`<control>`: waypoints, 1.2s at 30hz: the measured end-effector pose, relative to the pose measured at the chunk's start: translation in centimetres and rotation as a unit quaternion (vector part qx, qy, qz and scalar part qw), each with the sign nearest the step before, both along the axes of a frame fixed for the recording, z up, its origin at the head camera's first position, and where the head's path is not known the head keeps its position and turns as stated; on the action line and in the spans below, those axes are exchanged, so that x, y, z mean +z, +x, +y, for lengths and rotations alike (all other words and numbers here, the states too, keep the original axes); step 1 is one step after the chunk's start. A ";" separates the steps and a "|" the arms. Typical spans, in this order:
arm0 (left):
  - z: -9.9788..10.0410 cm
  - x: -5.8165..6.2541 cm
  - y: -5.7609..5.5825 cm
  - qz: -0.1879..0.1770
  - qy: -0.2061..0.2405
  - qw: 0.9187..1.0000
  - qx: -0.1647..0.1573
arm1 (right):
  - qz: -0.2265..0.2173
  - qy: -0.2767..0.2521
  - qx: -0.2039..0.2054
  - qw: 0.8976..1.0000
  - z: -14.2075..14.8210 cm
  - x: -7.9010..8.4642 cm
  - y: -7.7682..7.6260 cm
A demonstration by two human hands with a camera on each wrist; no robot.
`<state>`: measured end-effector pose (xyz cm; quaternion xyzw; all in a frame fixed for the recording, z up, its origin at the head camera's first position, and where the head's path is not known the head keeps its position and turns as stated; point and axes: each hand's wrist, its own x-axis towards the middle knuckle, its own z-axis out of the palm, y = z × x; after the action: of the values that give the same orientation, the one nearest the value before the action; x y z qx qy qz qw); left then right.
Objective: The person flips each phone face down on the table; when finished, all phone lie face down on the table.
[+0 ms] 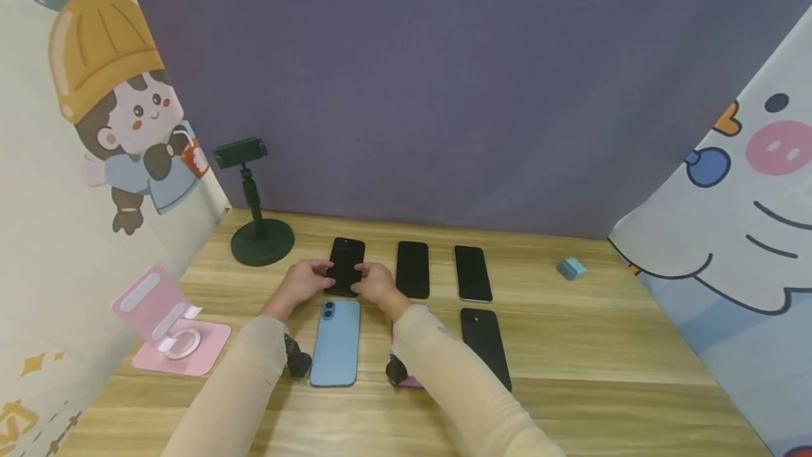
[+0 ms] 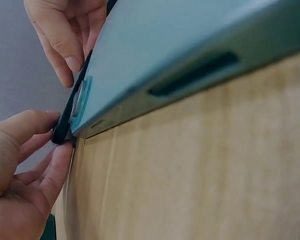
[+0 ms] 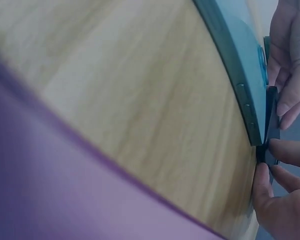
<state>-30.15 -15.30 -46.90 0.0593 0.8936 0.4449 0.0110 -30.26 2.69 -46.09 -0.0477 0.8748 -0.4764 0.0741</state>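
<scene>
On table, back-L phone is btwn L hand & R hand, w/ back-mid phone & back-R phone to its R; front-L phone, front-mid phone & front-R phone lie before these resp.; pole stand is back L, fold stand front L, cube far R.

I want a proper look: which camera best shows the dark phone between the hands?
The head view, which shows nearly the whole broad face of the dark phone. Both wrist views show only a thin strip, partly hidden by the blue phone.
</scene>
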 end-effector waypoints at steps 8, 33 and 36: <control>0.2 0.4 0.1 -0.016 -0.018 1.000 0.005 | -0.001 0.031 -0.008 0.999 -0.3 0.3 0.1; 3.5 3.1 0.6 0.008 -0.055 0.998 -0.008 | 0.026 0.052 0.039 0.998 5.3 2.1 0.7; 5.8 3.2 0.7 0.018 -0.034 0.998 -0.041 | 0.043 0.060 0.034 0.997 7.7 2.2 0.5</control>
<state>-29.47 -9.52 -43.66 0.1037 0.9049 0.4125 0.0148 -29.79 10.36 -43.90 -0.0933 0.9022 -0.4175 0.0550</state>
